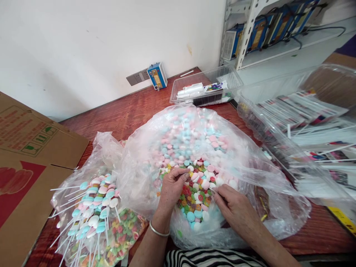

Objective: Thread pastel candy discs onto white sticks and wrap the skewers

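Two hands are seen inside one large clear plastic bag (250, 174) lying open on the worktop (130, 111). The left hand (172, 187) is curled, its fingertips pinched together over the sweets; whether a sweet is held cannot be told. The right hand (236, 209) is laid flat with fingers half closed, its tips touching the sweets near a thin white stick (214, 191). One silver bangle (158, 230) is worn on the left wrist.

Contents of the large bag: pastel disc sweets (191, 148) in pink, blue and white, too many to count, with a patch of small coloured ring sweets (193, 196) between the hands.

One smaller clear bag (102, 148) is set just beside it, to the left. In it, one bundle of finished sweet sticks (94, 211) is laid, sticks pointing left, over more ring sweets; the number cannot be counted.

One cardboard box (30, 163) is placed at the left edge.

Two clear plastic trays are recorded: one far tray (178, 87) with white packets near the wall, and one near tray (283, 155) at the right, filled with printed sleeves and white sticks.

One blue device (157, 75) is plugged in at the wall. One metal shelf (250, 22) stands behind.
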Demonstrator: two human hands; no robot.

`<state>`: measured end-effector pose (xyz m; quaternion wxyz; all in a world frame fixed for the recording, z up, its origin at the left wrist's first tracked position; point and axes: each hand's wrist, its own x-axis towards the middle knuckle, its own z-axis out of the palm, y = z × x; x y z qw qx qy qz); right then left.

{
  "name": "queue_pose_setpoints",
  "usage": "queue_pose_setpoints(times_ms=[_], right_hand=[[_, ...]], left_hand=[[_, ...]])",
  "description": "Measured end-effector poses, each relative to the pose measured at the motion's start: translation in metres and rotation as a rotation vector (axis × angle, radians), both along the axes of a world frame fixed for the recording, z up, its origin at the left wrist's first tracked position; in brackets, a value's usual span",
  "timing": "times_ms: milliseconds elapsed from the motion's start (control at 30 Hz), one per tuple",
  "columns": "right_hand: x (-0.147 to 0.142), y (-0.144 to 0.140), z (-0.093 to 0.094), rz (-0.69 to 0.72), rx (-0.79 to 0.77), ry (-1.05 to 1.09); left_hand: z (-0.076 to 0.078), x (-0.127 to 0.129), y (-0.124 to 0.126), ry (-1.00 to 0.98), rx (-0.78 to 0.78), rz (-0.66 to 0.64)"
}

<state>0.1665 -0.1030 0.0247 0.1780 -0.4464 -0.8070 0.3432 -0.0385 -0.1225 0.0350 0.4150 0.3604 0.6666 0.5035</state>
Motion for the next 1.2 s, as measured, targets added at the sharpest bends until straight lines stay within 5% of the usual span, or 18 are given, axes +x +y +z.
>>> queue_pose_setpoints(times_ms=[400, 533, 633, 867, 1033, 1200], right_hand=[[-0.006, 0.000, 0.003, -0.017, -0.019, -0.031], [-0.009, -0.001, 0.003, -0.017, -0.022, 0.022], [-0.010, -0.004, 0.004, -0.005, 0.000, 0.060], [-0.008, -0.008, -0.001, 0.086, 0.040, 0.189], [-0.005, -0.008, -0.012, 0.070, 0.048, 0.186], [-0.006, -0.018, -0.013, 0.019, 0.020, 0.190]], left_hand=[[-0.008, 0.004, -0.005, 0.504, 0.374, -0.042], [-0.005, 0.008, -0.005, 0.516, 0.380, 0.006], [-0.005, 0.008, -0.004, 0.322, 0.303, 0.037], [-0.003, 0.023, 0.003, -0.720, 0.214, 0.166], [0.014, 0.048, 0.005, -0.921, 0.305, 0.108], [0.026, 0.069, 0.010, -0.900, 0.357, 0.204]])
